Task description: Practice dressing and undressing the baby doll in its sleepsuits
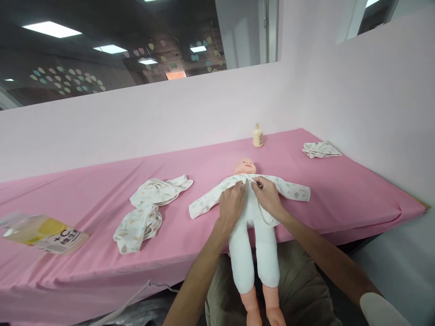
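Note:
A baby doll (252,253) lies on its back, its legs hanging over the table's front edge toward me. It has a white, printed long-sleeved baby top (209,199) on, with both sleeves spread out sideways. At the doll's upper chest, my left hand (232,201) pinches one front edge of the top just below the neck. My right hand (267,194) is closed on the opposite front edge, close beside the left. The front hangs apart below my hands, showing the doll's white body. What the fingertips grip exactly is partly hidden.
Crumpled printed baby clothes (139,226) lie left of the doll on the pink sheet (91,190). A clear bottle with a yellow label (50,233) rests at far left. A pump bottle (258,136) stands near the wall, and a folded printed cloth (321,149) lies at back right.

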Tool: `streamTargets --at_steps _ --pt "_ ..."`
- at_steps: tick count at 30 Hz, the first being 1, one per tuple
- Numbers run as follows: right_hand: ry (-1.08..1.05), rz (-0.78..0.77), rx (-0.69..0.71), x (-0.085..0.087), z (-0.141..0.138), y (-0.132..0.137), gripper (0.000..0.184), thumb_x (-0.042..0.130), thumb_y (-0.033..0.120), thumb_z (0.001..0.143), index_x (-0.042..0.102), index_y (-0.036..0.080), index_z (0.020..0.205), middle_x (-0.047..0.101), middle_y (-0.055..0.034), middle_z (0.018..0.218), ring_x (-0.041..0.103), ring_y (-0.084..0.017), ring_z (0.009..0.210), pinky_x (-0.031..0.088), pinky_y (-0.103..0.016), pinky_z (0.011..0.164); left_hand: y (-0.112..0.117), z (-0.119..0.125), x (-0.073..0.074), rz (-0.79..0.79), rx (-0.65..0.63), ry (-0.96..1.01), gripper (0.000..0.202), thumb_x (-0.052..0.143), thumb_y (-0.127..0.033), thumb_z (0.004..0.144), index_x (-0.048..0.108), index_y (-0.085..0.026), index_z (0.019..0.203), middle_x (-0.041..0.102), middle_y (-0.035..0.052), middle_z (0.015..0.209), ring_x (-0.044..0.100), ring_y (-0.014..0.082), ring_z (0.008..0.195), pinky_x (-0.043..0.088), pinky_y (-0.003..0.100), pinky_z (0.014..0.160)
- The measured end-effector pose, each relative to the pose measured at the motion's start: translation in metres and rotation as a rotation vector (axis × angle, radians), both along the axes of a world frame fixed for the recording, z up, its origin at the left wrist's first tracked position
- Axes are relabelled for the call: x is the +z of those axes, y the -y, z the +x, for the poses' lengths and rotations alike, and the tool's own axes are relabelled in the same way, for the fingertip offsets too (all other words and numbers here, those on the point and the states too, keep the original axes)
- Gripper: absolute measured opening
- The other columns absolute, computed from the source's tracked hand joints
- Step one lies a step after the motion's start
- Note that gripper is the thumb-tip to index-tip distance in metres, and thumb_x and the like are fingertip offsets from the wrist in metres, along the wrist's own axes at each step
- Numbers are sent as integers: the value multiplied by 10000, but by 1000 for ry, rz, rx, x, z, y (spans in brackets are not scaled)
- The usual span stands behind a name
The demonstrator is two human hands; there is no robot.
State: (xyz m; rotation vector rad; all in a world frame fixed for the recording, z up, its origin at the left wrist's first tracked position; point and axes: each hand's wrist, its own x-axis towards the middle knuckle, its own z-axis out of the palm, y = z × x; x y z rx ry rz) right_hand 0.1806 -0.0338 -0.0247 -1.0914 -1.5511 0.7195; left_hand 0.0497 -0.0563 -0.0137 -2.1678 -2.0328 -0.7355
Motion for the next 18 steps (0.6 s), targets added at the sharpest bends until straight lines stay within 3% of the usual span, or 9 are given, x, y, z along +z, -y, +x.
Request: streamTargets --at_steps 6,13,18 --pt "13 16 -7 -1 -2 2 189 451 228 813 602 194 703 567 21 649 463 -148 628 346 -271 618 1 3 -1 -18 69 -47 391 294 -294 1009 519 -151 1294 730 94 871 677 237 789 381 300 647" --pt "-15 8 -14 0 -5 3 194 450 221 808 602 192 689 613 10 692 505 -156 663 374 -283 654 5 5 -3 14 49 -64 319 286 -278 1011 568 -157 1101 714 81 848 668 227 781 381 296 631" --pt "-42 -3 -29 1 -9 4 190 458 227 813 626 194 732 659 -9 779 564 -174 732 413 -295 698 5 7 -8 25 -8 -183 219 368 -146 955 545 -154 1083 704 66 820 668 232 760 373 300 605"
